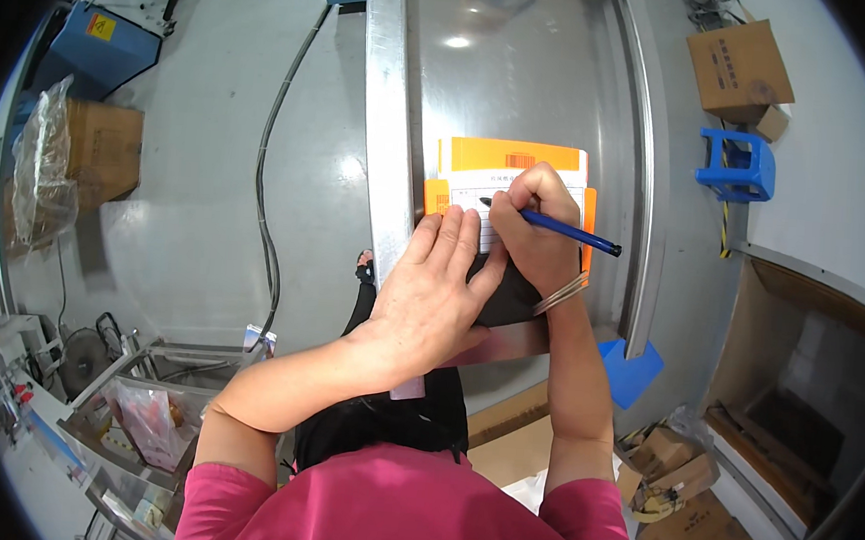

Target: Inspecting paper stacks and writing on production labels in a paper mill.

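A blue pen (574, 230) is pinched in my right hand (540, 232), its tip down on the white form of an orange-and-white label (566, 160). Flat on the left part of that paper lies my left hand (436, 290), fingers stretched out and thumb spread toward the right hand. More orange-edged labels (438, 192) show from underneath. A dark surface (511, 301) lies below the papers, partly covered by my hands; I cannot make out what it is. Thin bands (561, 293) circle my right wrist.
The papers rest on a metal table (526, 86) with raised side rails (388, 116). A black cable (270, 158) runs along the floor at left. Cardboard boxes (737, 69) and a blue stool (737, 166) stand at right, a blue bin (631, 372) near the table's front corner.
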Demonstrator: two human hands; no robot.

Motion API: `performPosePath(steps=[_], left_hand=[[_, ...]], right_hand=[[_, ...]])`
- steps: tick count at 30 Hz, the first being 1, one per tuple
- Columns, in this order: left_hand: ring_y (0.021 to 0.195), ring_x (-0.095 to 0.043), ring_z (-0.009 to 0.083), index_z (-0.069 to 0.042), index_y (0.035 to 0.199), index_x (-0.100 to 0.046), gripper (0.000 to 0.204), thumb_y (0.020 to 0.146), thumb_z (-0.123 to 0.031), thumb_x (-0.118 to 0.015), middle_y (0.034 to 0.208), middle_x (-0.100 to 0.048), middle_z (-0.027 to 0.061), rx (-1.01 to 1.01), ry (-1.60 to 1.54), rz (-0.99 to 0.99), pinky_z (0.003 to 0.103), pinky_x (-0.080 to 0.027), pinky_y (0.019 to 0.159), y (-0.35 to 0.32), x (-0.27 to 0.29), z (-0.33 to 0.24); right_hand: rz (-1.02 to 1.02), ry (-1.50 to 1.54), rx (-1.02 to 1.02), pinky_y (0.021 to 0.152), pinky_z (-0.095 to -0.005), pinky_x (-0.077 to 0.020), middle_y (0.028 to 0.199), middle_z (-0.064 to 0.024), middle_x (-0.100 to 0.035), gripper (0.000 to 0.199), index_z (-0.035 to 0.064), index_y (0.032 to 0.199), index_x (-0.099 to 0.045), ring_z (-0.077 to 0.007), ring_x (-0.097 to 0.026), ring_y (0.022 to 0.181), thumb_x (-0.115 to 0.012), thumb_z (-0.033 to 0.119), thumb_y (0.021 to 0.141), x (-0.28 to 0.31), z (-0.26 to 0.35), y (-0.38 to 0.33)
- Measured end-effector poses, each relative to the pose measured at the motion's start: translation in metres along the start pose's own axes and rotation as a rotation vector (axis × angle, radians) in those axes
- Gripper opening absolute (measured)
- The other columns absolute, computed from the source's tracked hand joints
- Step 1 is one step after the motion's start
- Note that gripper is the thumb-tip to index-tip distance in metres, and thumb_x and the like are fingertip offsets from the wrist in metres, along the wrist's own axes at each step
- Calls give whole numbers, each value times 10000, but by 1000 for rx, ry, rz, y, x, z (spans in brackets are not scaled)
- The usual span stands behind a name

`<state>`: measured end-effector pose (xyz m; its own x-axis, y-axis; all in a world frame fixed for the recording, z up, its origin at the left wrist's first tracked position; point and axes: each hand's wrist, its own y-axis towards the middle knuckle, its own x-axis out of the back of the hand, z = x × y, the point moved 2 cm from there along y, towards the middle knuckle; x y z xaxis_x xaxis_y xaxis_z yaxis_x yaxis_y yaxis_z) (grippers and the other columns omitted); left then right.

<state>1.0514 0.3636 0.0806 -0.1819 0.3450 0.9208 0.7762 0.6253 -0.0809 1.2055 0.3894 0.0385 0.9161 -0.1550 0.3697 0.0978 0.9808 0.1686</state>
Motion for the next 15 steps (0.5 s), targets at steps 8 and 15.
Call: performPosePath(steps=[8,15], left_hand=[[1282,-414,399,-62,1264,-531,742,658,-407,-784,1327,-443,298,6,-28,-25,487,-273,1091,0,0,0],[1284,-413,398,-61,1267,-526,753,652,-405,-788,1328,-442,298,9,-37,-31,486,-272,1092,0,0,0]], right_hand=[[-13,-28,0,508,-219,-341,685,16,-452,243,67,715,-416,-48,-368,589,-618,-55,772,0,1,1],[5,-28,-4,499,-219,-334,686,18,-451,248,73,714,-412,-47,-361,581,-617,-54,771,1,1,1]])
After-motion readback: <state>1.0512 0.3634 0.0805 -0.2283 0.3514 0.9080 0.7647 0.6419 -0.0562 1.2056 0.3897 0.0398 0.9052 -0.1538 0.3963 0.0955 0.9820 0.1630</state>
